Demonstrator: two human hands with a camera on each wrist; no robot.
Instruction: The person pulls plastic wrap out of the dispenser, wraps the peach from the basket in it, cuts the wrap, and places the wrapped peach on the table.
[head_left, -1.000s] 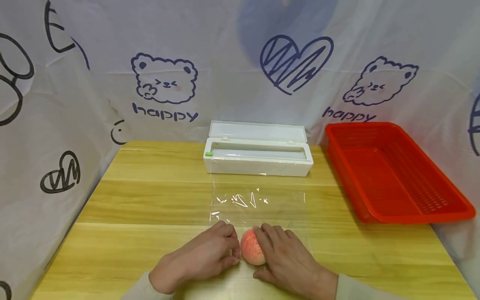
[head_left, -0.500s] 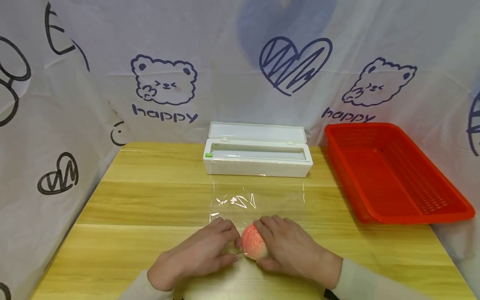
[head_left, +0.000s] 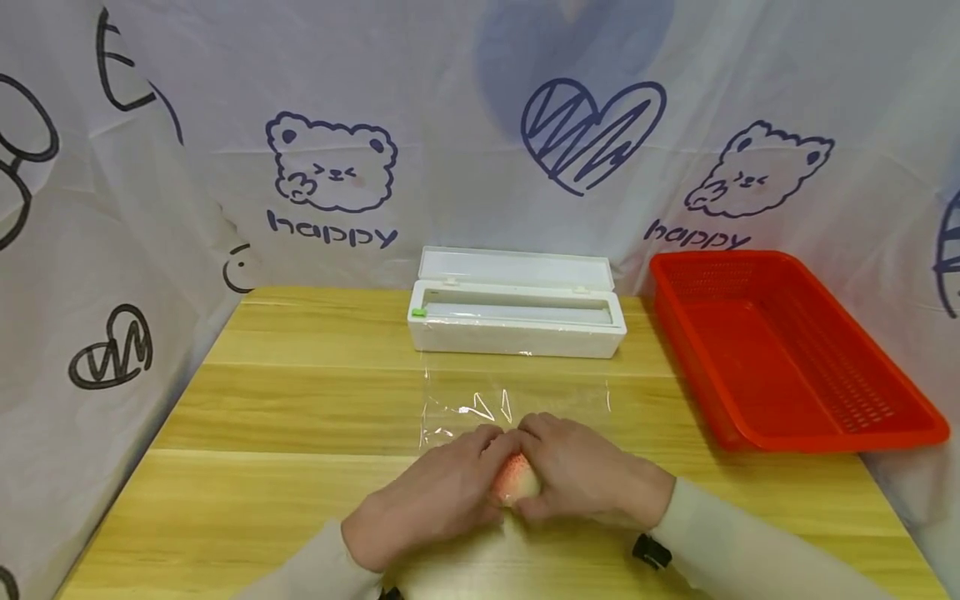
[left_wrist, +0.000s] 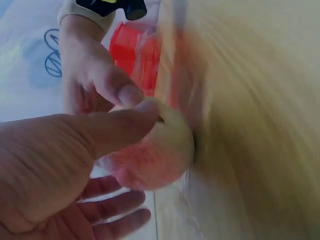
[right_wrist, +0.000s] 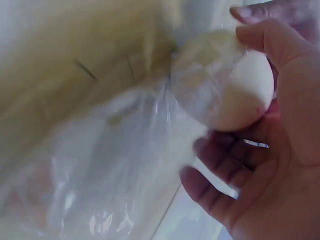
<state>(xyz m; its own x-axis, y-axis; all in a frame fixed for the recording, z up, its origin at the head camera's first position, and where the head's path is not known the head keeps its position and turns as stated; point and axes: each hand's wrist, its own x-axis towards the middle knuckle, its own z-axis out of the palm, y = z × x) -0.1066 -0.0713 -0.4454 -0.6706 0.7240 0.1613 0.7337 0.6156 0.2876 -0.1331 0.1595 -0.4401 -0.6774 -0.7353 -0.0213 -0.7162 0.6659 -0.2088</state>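
Both hands hold a pink and cream peach [head_left: 516, 482] low over the front middle of the table. My left hand [head_left: 442, 485] grips its left side, the thumb lying across it in the left wrist view. From the other side my right hand [head_left: 581, 463] holds the peach, fingers bent round it and thumb on top in the right wrist view. Clear cling film [right_wrist: 107, 150] covers part of the peach there. The film runs back across the table to a white cling film box [head_left: 517, 340], whose lid stands up. The hands hide much of the peach in the head view.
A red plastic basket [head_left: 832, 442] stands at the right, near the back cloth. Inside the box lies a white roll [head_left: 517, 313]. The wooden table [head_left: 300, 400] reaches white cloth walls [head_left: 465, 125] with drawings at the back and sides.
The left hand has moved right, from beside the peach onto it. The right hand and the peach have shifted slightly away from the front edge. The box and basket stay put.
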